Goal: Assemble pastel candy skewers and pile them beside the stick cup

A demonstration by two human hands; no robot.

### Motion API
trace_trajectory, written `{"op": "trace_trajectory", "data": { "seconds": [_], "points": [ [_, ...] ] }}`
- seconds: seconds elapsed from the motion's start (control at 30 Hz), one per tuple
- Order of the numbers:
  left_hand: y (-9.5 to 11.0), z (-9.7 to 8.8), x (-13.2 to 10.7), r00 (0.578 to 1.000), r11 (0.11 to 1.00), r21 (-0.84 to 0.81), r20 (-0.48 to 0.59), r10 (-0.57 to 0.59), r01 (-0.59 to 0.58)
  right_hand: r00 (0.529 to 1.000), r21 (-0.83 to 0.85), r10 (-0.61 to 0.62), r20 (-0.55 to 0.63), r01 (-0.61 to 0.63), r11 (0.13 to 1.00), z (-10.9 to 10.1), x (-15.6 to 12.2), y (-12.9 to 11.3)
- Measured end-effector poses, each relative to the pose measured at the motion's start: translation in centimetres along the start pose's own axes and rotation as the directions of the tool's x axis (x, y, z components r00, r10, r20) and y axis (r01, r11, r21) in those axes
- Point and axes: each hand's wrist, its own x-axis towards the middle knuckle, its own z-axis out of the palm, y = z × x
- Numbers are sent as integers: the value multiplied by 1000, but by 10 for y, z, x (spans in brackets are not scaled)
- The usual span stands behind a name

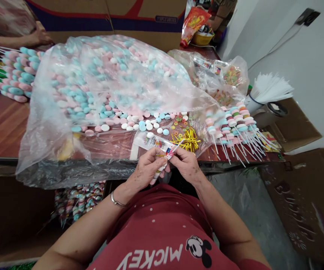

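Observation:
Close to my body, both hands are closed around a candy skewer (161,171) in a clear printed wrapper, its white stick slanting up to the right. My left hand (148,165) grips the wrapped side, and a thin gold strip shows at its fingertips. With thumb and fingers pinched, my right hand (186,164) holds the wrapper's gathered end by the stick. Just beyond lie flat printed wrappers (158,141) and a pile of gold twist ties (189,139). Loose pastel candies (142,125) and small ring gummies (179,123) are scattered behind them.
A large clear plastic bag (117,82) of pink, blue and white candies covers much of the table (4,127). Bare candy skewers (237,122) lie at right, near a container of white sticks (271,88). Cardboard boxes (299,198) stand below. Another person's hand (41,34) is at far left.

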Motion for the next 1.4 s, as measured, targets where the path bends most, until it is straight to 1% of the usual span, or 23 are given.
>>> {"op": "trace_trajectory", "data": {
  "seconds": [0.1, 0.17, 0.23, 0.27, 0.3, 0.33, 0.37, 0.4, 0.43, 0.47, 0.5, 0.53, 0.6, 0.67, 0.73, 0.8, 0.93, 1.03, 1.13, 1.23, 1.3, 1.37, 1.4],
  "points": [
    [-1, 2, 0, 995, 998, 23, -77, 59, -57, 1000, 44, 23, 14, -23, 999, 5, -1, -4],
    [-1, 4, -1, 987, 995, 48, -133, 94, -88, 1000, 22, 11, 0, -11, 1000, 8, -2, -6],
    [1, 7, -1, 976, 994, 62, -192, 100, -90, 994, -137, -91, -65, 81, 987, 12, -4, -6],
    [2, 8, 0, 971, 995, 58, -221, 92, -81, 977, -273, -188, -98, 155, 949, 13, -4, -5],
    [4, 9, 1, 967, 997, 50, -244, 73, -62, 946, -433, -305, -108, 232, 871, 13, -4, -4],
    [7, 9, 2, 965, 999, 40, -258, 46, -37, 902, -590, -425, -80, 301, 750, 12, -4, -3],
    [10, 9, 4, 966, 1000, 30, -258, 15, -8, 850, -715, -527, -13, 361, 599, 10, -4, -2],
    [14, 8, 6, 970, 999, 25, -241, -18, 25, 796, -793, -599, 83, 417, 445, 6, -3, -2],
    [18, 7, 8, 977, 997, 29, -206, -58, 65, 744, -825, -640, 191, 476, 306, 2, -2, -3],
    [23, 5, 10, 983, 993, 45, -153, -105, 113, 694, -818, -654, 301, 541, 197, -3, -1, -5],
    [27, 2, 13, 983, 984, 71, -89, -158, 165, 647, -783, -648, 402, 609, 122, -8, 0, -8],
    [31, -1, 15, 977, 971, 108, -23, -213, 215, 604, -735, -633, 485, 673, 78, -13, 1, -12],
    [38, -6, 18, 939, 931, 204, 105, -327, 301, 543, -637, -575, 611, 769, 49, -21, 2, -22],
    [42, -9, 21, 887, 894, 282, 211, -411, 347, 520, -569, -486, 703, 820, 55, -25, 1, -33],
    [43, -12, 23, 835, 869, 332, 293, -466, 368, 520, -536, -387, 761, 841, 76, -25, -1, -42],
    [42, -14, 23, 802, 857, 352, 338, -492, 377, 538, -534, -311, 784, 839, 106, -23, -3, -50],
    [41, -15, 22, 782, 860, 346, 382, -493, 374, 593, -582, -255, 764, 803, 125, -16, -8, -59],
    [42, -14, 20, 775, 850, 408, 394, -493, 333, 609, -600, -257, 750, 791, 123, -13, -10, -62],
    [44, -9, 18, 791, 820, 488, 354, -499, 299, 643, -643, -271, 716, 759, 101, -12, -12, -62],
    [45, -4, 17, 820, 806, 506, 290, -493, 306, 719, -735, -287, 633, 675, 72, -8, -18, -60],
    [44, 1, 15, 847, 798, 533, 251, -468, 283, 768, -787, -268, 582, 614, 50, -5, -23, -58],
    [41, 7, 13, 899, 755, 633, 214, -383, 171, 811, -832, -241, 533, 554, 25, -1, -26, -57],
    [39, 10, 12, 935, 704, 707, 196, -295, 74, 833, -855, -231, 502, 519, 16, 1, -26, -56]
  ]
}}
